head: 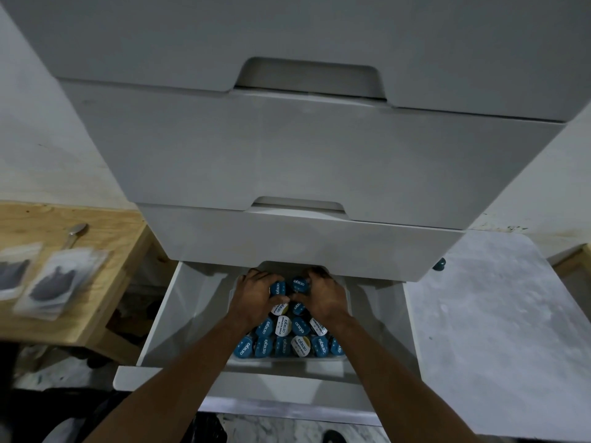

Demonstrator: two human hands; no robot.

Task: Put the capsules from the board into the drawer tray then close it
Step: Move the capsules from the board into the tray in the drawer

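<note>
The bottom white drawer (pixel 166 318) of a white cabinet stands pulled out. Inside it a clear tray (pixel 287 361) holds several blue and white capsules (pixel 281 340) lying in rows. Both my hands reach into the far end of the tray. My left hand (pixel 252 298) curls around a blue capsule (pixel 277 288). My right hand (pixel 323 298) curls around another blue capsule (pixel 299 284) right beside it. The two hands touch at the thumbs. One dark capsule (pixel 438 265) lies on the white board (pixel 495 330) at the right, partly under the drawer above.
Three shut white drawers (pixel 287 148) overhang the open one. A wooden table (pixel 105 251) at the left carries a spoon (pixel 75 233) and plastic bags (pixel 54 282) of dark powder. The drawer's front panel (pixel 224 383) lies near me.
</note>
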